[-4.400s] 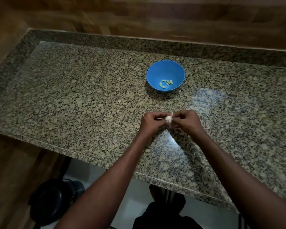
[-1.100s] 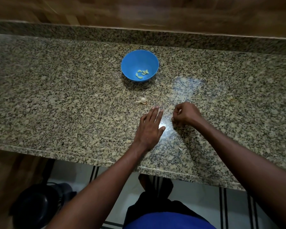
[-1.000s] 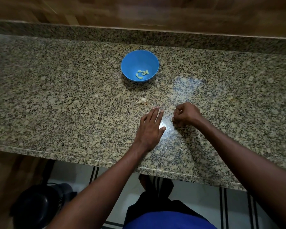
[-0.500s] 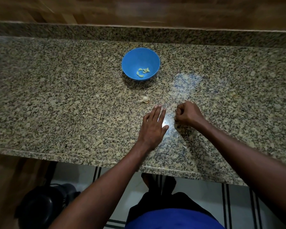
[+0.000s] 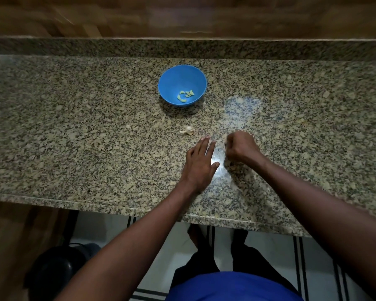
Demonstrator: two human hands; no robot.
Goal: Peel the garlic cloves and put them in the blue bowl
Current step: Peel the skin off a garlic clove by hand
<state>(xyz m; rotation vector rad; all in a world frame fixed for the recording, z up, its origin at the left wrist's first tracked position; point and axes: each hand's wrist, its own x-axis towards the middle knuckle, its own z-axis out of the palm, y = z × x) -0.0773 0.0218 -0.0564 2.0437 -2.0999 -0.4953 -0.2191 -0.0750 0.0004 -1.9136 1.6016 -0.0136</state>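
Note:
The blue bowl (image 5: 168, 78) stands on the granite counter (image 5: 74, 137) beyond my hands and holds several peeled, pale green garlic cloves (image 5: 185, 96). A white unpeeled piece of garlic (image 5: 188, 129) lies on the counter between the bowl and my left hand. My left hand (image 5: 201, 164) rests flat on the counter, fingers straight and pointing at that garlic, just short of it. My right hand (image 5: 241, 147) sits beside it to the right, with its fingers curled tightly around a small garlic clove that barely shows.
A bright light reflection (image 5: 217, 164) lies on the counter between my hands. The counter's front edge (image 5: 117, 206) runs just below my forearms. A wooden wall rises behind the counter. A round black container (image 5: 54, 270) stands on the floor at lower left.
Earlier both hands held the garlic together above the counter. Now the rest of it lies on the counter, my left hand lies flat, and my right hand has stayed curled with little movement.

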